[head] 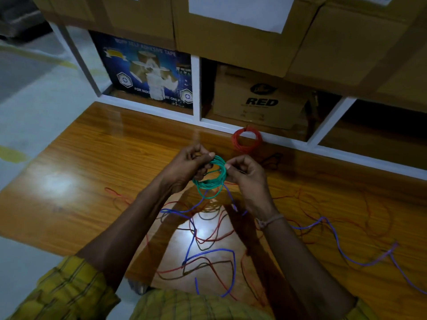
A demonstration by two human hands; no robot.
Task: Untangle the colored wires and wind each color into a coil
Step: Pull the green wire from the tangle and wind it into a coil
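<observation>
**Green coil being held in both hands above the counter**

Nearest the camera, yellow checked sleeves point(69, 294) are being seen at the bottom edge, with both forearms reaching forward. Beneath the arms, loose blue wire point(191, 243), red wire point(215, 234) and a darker wire point(208, 264) are lying tangled on the glossy wooden counter point(80, 176); a further run of blue wire is trailing off to the right.

Above the tangle, a green coil point(211, 175) is being held upright between the two hands, clear of the counter. The left hand point(191, 165) is being kept curled round the coil's left side, thumb on top. The right hand point(245, 174) is pinching the coil's right edge between thumb and fingers; a cord band point(269, 221) is being worn on that wrist. A green tail is hanging from the coil toward the tangle.

Farther back, a finished red coil point(246, 139) is leaning against the white shelf frame point(196, 88). Behind it, a brown box marked RED point(261, 100) and a blue tape carton point(147, 72) are being stored on the shelf.
</observation>
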